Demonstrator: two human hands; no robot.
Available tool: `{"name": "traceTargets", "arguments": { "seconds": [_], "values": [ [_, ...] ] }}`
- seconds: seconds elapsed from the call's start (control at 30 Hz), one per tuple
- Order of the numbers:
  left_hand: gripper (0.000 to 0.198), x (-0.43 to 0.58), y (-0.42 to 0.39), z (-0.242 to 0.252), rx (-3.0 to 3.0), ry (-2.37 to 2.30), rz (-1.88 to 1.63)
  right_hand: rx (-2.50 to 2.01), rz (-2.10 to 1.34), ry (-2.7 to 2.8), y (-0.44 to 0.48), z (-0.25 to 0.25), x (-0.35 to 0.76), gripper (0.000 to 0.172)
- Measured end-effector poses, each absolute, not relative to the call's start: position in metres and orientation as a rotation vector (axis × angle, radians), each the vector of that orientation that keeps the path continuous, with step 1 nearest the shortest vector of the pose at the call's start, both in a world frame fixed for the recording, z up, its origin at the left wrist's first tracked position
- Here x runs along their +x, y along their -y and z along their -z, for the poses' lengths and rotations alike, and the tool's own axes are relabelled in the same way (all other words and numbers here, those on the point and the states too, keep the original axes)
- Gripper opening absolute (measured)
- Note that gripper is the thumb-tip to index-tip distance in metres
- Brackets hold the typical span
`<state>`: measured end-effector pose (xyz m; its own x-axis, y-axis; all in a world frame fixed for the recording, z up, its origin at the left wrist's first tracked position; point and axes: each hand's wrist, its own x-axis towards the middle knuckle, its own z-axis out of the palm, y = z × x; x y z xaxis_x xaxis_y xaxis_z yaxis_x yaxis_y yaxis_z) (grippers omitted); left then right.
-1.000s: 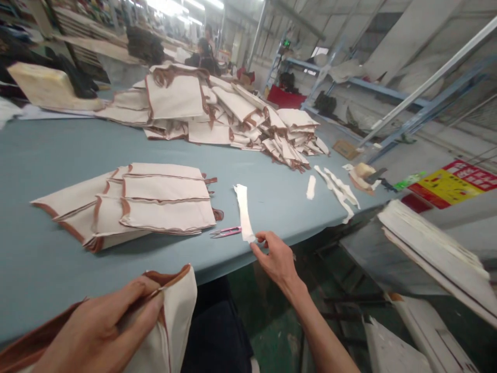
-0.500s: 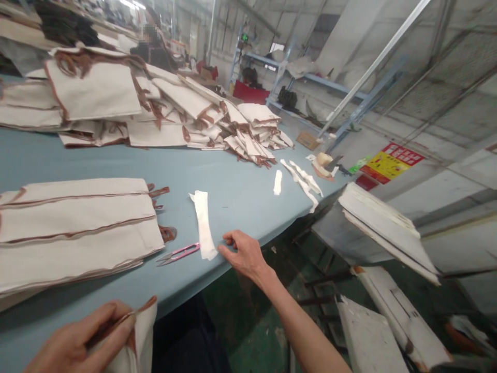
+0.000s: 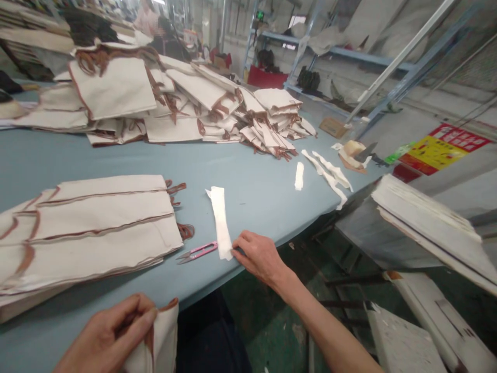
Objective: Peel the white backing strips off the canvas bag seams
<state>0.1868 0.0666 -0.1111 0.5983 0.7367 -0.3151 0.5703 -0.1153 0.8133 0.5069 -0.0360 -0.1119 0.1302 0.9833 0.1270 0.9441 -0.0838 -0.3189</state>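
A folded piece of off-white canvas with brown binding (image 3: 165, 331) hangs at the table's front edge. My left hand (image 3: 112, 331) is closed on it, thumb on top; its lower part runs out of view. Farther right, my right hand (image 3: 258, 256) has its thumb and fingertips drawn together at the lower right corner of a white strip (image 3: 220, 217) lying on the table. Pink-handled thread snips (image 3: 200, 252) lie just left of the strip, blades pointing left. A neat stack of canvas pieces with brown edging and ties (image 3: 108, 223) lies left of the snips.
A large heap of similar canvas pieces (image 3: 116, 90) covers the back of the blue-topped table (image 3: 256, 181). White scraps (image 3: 328, 176) lie toward the right end, near a cardboard box (image 3: 333, 127). Pale boards (image 3: 427, 223) stand right of the table. A person (image 3: 165, 36) is in the background.
The view has swung slightly left, so everything sits farther right. My right fingertips have drawn together at the strip's corner. My left hand keeps its hold on the canvas piece.
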Motion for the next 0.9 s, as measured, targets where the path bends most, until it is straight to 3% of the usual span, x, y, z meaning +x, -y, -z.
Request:
{"name": "traceTargets", "arguments": {
  "seconds": [0.13,0.37,0.6,0.9],
  "values": [
    [0.052,0.187,-0.064,0.112,1.865,-1.015,-0.153,-2.081,-0.26,1.834,0.03,0.111,0.509,0.017],
    [0.041,0.222,-0.057,0.097,2.119,-0.85,-0.258,-1.958,-0.515,1.54,0.038,0.107,0.501,0.013],
    [0.049,0.285,-0.064,0.09,2.459,-0.59,-0.013,-1.715,-0.817,1.192,0.045,0.105,0.497,0.022],
    [0.045,0.315,-0.071,0.089,2.689,-0.596,0.223,-1.374,-0.777,0.727,-0.009,0.083,0.521,0.026]
  ]
}}
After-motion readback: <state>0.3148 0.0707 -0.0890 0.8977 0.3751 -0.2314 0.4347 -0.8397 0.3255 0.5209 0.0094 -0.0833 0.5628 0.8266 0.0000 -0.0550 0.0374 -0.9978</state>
